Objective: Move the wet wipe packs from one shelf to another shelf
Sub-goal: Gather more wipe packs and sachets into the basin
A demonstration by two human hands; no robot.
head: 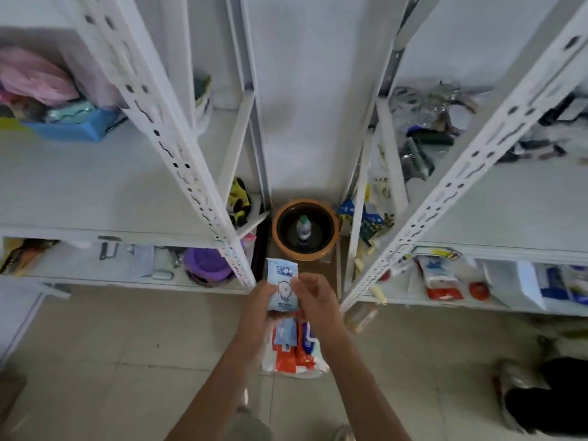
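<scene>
A light blue wet wipe pack [281,281] with a cartoon face stands upright between both hands, in front of the gap between two white shelf units. My left hand [259,308] grips its left side and my right hand [313,300] pinches its right edge. Below the hands, several red, white and blue wipe packs [294,348] are bunched together; whether a hand holds them or they lie on the floor is hidden. Another red and white pack [440,280] lies on the low right shelf [509,214].
The left shelf unit [95,186] holds a blue tray [73,128] and a purple bowl [206,264] lower down. An orange pot [280,237] with a bottle [303,229] inside sits on the floor between the units. Perforated uprights [191,173] slant toward me. Shoes [521,396] lie at right.
</scene>
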